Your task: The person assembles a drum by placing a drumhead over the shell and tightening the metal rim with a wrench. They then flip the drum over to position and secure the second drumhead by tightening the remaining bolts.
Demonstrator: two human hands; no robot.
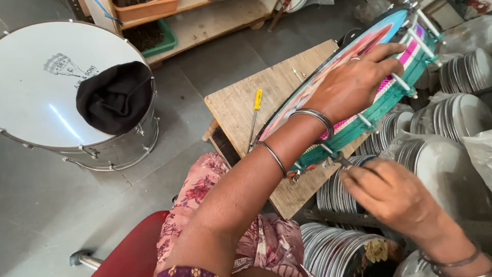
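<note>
Grey tiled floor (61, 215), rough wooden bench (246, 102). A teal drum (379, 102) lies on it; left hand (353, 82) flat on the head, right hand (389, 192) pinching a small metal tool (338, 158) at the rim.

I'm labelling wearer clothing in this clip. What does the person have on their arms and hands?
The left forearm is bare, with two thin metal bangles near the wrist and a ring on one finger of the left hand. The right hand is bare; the right wrist carries thin bangles. A purple sleeve edge with gold trim shows on the left upper arm.
</note>
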